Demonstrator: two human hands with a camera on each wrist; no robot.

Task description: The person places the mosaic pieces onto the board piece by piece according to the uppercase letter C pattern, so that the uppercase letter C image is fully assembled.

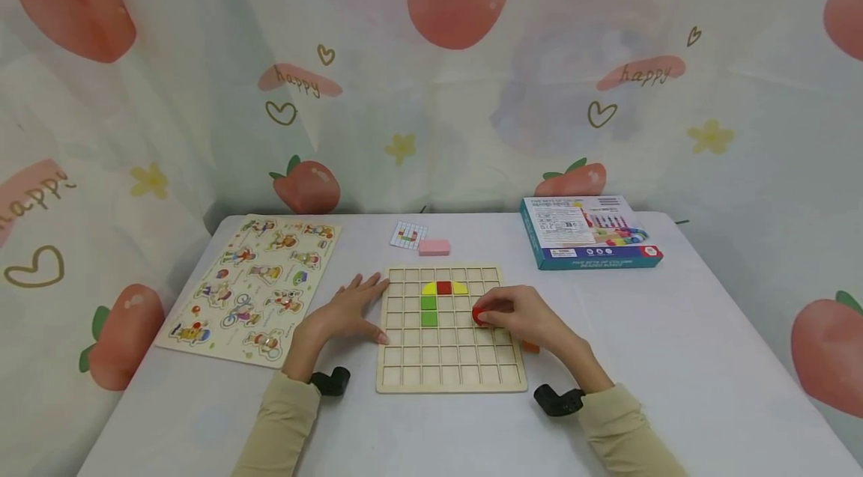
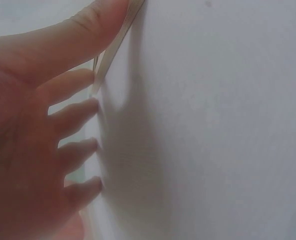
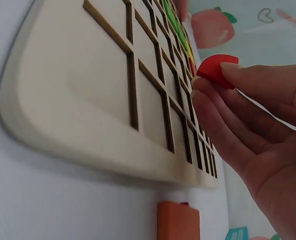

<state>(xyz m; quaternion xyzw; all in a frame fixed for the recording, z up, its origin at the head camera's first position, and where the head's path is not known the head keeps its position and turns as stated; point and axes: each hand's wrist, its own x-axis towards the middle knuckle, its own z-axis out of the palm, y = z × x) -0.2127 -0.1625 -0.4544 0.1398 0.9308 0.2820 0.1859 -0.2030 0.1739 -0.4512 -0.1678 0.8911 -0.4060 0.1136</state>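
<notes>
A wooden grid board lies flat at the middle of the table. Set in its upper cells are two yellow quarter-round blocks, a red square block between them, and two green square blocks below the left yellow one. My right hand pinches a red quarter-round block between thumb and fingers, over the right part of the grid. My left hand rests with spread fingers at the board's left edge, thumb touching it.
An orange block lies by the board's right edge, partly hidden by the right hand. Behind the board are a pattern card and a pink block. A wooden picture puzzle lies left, a teal-edged box back right.
</notes>
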